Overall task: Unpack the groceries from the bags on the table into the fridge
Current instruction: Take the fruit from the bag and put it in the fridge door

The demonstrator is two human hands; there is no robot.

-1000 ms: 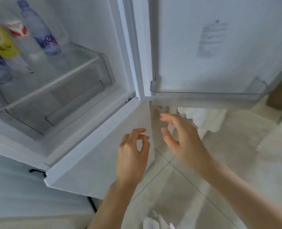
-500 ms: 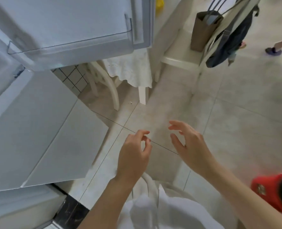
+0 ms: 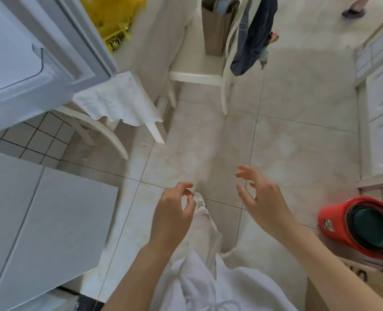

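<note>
Pale floor tiles (image 3: 287, 135) fill most of the view, with the open fridge door (image 3: 40, 52) at the upper left as the landmark. Just beyond the door's far edge, a yellow grocery bag (image 3: 112, 21) lies on the table (image 3: 154, 37), whose white cloth (image 3: 116, 99) hangs below the door. Right of the door, past the table, a white chair (image 3: 199, 75) carries a brown paper bag (image 3: 217, 25) and a dark hanging bag (image 3: 251, 39). Well below the door, the left hand (image 3: 172, 216) hovers with fingers loosely curled, holding nothing. Beside it the right hand (image 3: 262, 203) spreads relaxed fingers, empty. A red bucket (image 3: 361, 225) sits at the far right.
</note>
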